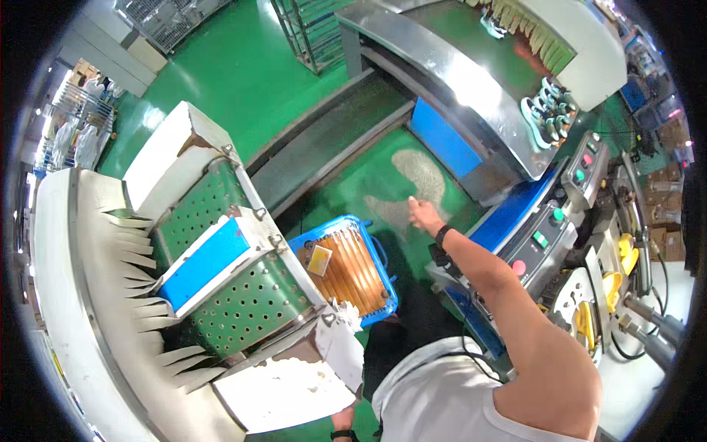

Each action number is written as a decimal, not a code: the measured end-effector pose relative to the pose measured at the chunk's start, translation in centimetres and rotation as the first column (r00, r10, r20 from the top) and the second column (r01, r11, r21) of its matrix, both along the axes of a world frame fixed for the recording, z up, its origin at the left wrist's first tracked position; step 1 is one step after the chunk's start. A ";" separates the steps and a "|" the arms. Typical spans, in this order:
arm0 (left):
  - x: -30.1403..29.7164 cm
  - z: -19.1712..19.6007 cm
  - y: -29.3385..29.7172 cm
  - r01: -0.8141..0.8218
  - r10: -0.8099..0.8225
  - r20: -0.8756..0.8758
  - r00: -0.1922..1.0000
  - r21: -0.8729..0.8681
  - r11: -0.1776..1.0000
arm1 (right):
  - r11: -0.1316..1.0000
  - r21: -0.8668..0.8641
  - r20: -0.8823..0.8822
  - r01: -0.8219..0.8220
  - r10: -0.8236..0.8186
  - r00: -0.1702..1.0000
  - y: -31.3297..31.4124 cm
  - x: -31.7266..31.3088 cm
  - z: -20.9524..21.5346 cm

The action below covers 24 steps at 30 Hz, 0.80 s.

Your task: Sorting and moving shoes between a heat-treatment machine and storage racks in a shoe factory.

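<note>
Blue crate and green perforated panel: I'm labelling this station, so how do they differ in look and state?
The crate has a blue rim; the perforated panel is green. The crate holds ribbed brown material; the panel is dotted with holes. A small yellow-and-white packet lies in the crate, while a blue-and-white bar crosses the panel. Both lie left of the right hand.

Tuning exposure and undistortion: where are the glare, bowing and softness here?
Head view: glare blows out a patch on the long silver metal housing, and glints show on the glossy green floor; head view: the tall white machine cover looks bowed along the left rim, corners black; head view: the distant metal wire rack is soft, the bare right hand short on finger detail.
</note>
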<state>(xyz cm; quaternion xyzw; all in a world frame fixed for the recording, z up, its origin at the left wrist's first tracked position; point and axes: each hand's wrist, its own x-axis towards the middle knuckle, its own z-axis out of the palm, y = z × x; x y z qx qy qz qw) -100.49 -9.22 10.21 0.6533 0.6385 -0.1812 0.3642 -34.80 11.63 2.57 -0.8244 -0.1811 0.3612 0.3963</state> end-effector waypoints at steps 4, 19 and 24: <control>-2.2 -2.6 -0.8 -0.287 0.125 0.571 0.812 0.202 0.936 | 1.000 0.008 0.041 0.005 -0.005 0.999 -0.2 1.5 8.6; 18.6 -0.5 1.3 -0.678 0.678 0.054 0.733 -0.024 0.734 | 0.656 -0.311 -0.176 -0.688 0.672 0.720 16.7 9.2 6.2; 25.1 1.5 0.1 -0.753 0.754 0.033 0.656 -0.037 0.657 | 0.658 -0.240 -0.224 -0.714 0.678 0.700 20.9 12.3 5.5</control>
